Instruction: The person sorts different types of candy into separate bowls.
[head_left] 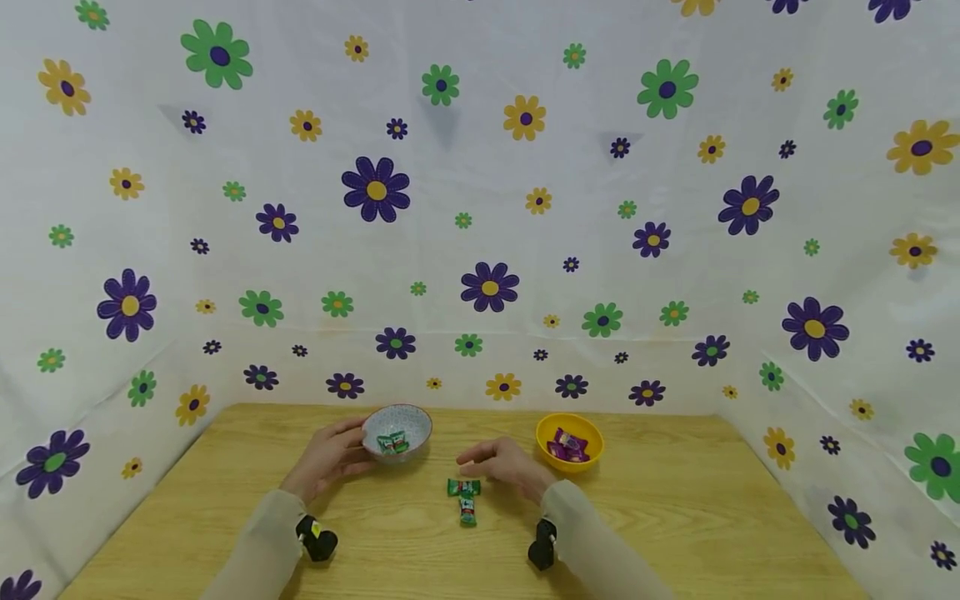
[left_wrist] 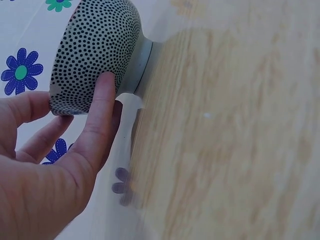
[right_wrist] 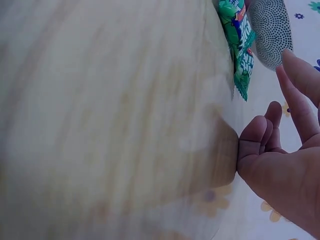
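Observation:
My left hand holds a patterned bowl by its left side. In the left wrist view, its fingers lie on the rim and side of the speckled bowl. Green wrapped candies lie inside. Two more green-wrapped candies are on the table, one crosswise beyond the other. My right hand is just beside and above them, fingers loosely bent and holding nothing. In the right wrist view, the candies appear beyond its fingertips.
A yellow bowl with several purple-wrapped candies stands to the right of my right hand. The wooden table ends against a white flower-print cloth at the back and sides. Each wrist wears a small black device.

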